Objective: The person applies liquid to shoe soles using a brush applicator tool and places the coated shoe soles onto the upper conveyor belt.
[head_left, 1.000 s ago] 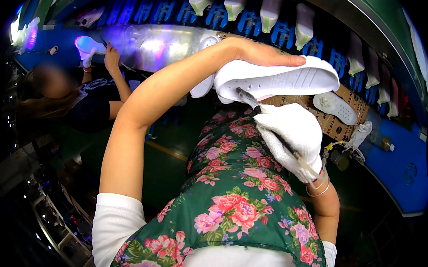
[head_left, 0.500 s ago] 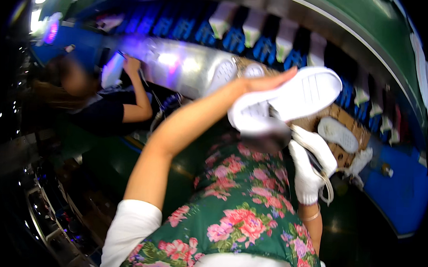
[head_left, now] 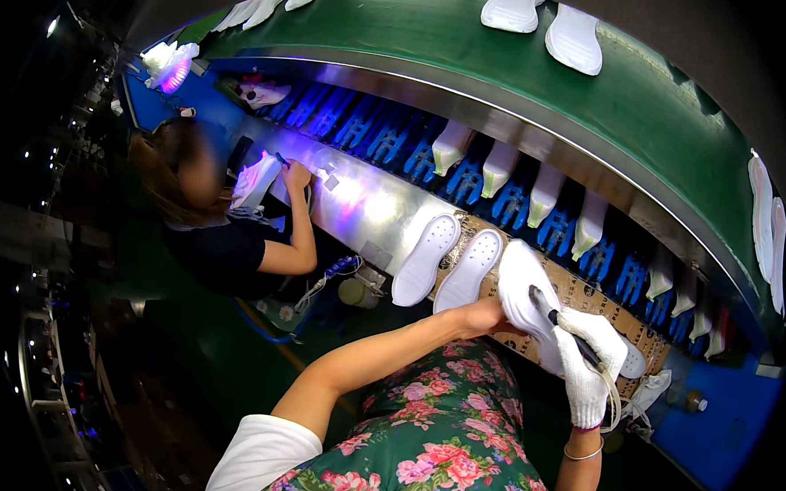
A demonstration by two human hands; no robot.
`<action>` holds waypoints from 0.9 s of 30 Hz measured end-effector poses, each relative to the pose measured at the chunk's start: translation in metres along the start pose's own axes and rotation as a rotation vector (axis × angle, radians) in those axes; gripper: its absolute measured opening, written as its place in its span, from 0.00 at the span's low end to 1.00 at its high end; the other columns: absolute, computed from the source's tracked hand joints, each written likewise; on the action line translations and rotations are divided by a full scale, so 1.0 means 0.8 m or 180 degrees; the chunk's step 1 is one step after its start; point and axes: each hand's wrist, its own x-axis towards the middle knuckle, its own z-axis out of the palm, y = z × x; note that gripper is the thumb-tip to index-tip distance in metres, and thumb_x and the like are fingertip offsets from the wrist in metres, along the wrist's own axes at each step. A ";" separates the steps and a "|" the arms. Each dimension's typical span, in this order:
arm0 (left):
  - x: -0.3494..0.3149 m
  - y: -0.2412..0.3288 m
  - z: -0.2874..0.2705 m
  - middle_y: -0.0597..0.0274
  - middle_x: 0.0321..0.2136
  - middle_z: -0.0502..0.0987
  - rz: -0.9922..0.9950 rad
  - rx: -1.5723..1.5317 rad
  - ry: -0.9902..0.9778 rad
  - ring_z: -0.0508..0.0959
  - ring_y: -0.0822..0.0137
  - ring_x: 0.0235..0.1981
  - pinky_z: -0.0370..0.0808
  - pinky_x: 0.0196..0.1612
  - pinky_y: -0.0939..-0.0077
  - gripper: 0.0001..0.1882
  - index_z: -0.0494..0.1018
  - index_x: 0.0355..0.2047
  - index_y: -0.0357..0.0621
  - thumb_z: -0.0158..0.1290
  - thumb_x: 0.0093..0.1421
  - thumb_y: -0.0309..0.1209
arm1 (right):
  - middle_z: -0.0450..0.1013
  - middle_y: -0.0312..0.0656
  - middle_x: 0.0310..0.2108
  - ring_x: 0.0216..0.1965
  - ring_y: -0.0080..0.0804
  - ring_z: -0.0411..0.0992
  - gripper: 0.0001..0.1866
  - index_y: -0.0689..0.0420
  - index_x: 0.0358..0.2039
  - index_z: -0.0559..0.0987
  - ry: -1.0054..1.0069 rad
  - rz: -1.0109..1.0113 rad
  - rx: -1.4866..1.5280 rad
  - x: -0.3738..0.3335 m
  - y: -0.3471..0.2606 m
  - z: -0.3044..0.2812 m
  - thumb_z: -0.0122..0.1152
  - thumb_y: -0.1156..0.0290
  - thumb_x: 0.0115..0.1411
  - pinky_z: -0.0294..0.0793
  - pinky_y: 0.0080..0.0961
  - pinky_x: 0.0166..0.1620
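Observation:
A white shoe sole (head_left: 518,272) is tilted up over the front edge of the bench, held near its lower left side by my bare left hand (head_left: 485,316). My fingers there are closed on it and partly hidden. In a white knitted glove, my right hand (head_left: 590,349) grips a black pen-shaped tool (head_left: 585,349) with a pale cord (head_left: 614,401). The tool's tip is at the face of the sole; whether it touches cannot be made out. Left of my hands, a white sole (head_left: 470,272) with small holes lies on the cardboard, beside another white sole (head_left: 426,261).
Beyond the bench runs a row of blue clamps (head_left: 509,203), some with white shoe parts. A green conveyor belt (head_left: 422,34) carries white soles farther back. A co-worker (head_left: 243,229) at left handles a white shoe. A blue table (head_left: 721,432) stands at right.
The sole has swung from lying across to pointing up and away, and my left hand has come lower. The tool in my right hand is now at the sole. The view has shifted.

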 end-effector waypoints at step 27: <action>-0.021 -0.019 0.082 0.51 0.66 0.62 0.0779 -0.1632 0.0466 0.64 0.49 0.66 0.61 0.68 0.47 0.57 0.53 0.71 0.51 0.49 0.51 0.75 | 0.81 0.44 0.42 0.43 0.43 0.78 0.20 0.56 0.46 0.84 0.0468 -0.1109 -0.0398 0.016 -0.039 0.011 0.69 0.78 0.49 0.75 0.35 0.48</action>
